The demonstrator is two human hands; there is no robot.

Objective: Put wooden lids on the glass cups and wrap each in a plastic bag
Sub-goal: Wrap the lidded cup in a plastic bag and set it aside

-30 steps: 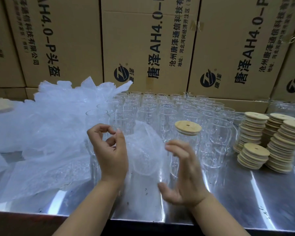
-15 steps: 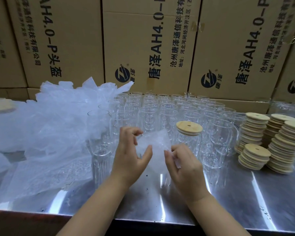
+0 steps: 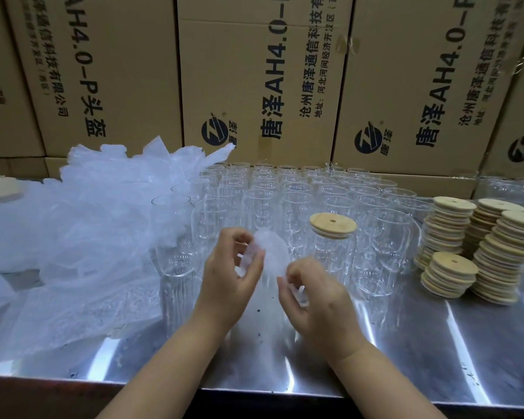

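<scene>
Left hand (image 3: 227,285) and right hand (image 3: 315,300) pinch a blurry plastic bag (image 3: 271,252) over the shiny table (image 3: 436,343), boxes (image 3: 254,86) behind.

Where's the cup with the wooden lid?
Head view, right of centre: the lidded glass cup stands among the open glasses, just beyond the right hand.

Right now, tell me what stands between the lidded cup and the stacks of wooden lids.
Head view: an uncovered glass cup stands between the lidded cup and the lid stacks; nothing else shows there.
</scene>
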